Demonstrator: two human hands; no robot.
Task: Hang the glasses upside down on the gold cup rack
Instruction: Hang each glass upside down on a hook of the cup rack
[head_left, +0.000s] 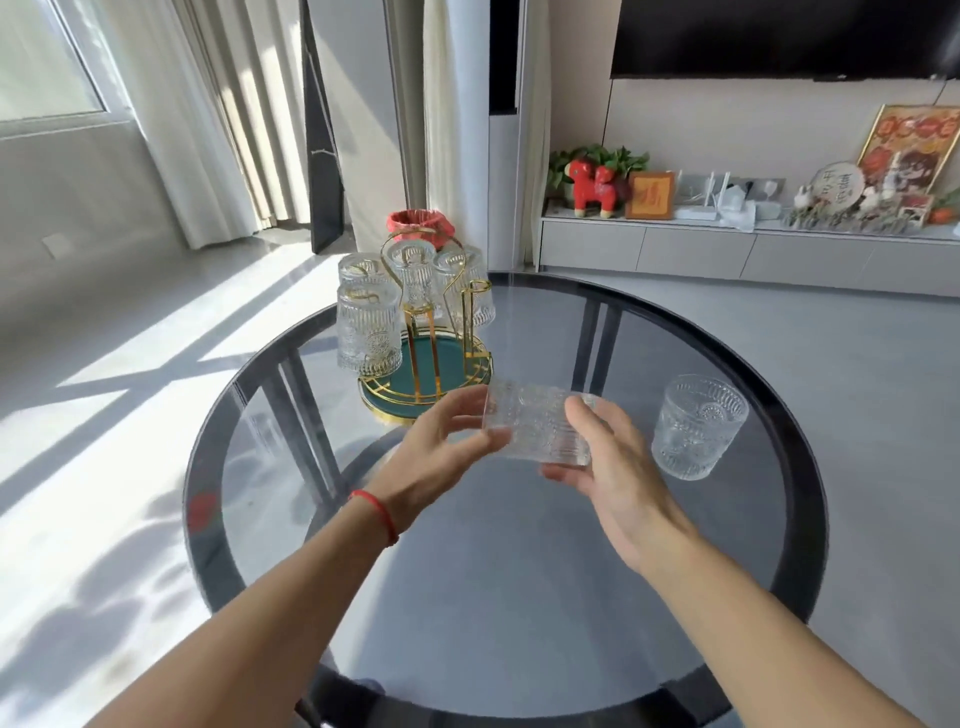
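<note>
Your right hand (605, 457) and left hand (441, 441) hold a glass (537, 423) on its side between them, fingers curled round its ends, above the round table (519, 571) just in front of the rack (431, 332). Four glasses (369, 327) hang upside down on the rack's gold pegs. Another glass (696, 426) stands upright on the table, right of your hands

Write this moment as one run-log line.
hands: left hand and right hand hold glass sideways | rack: four hung | table: one upright glass
</note>
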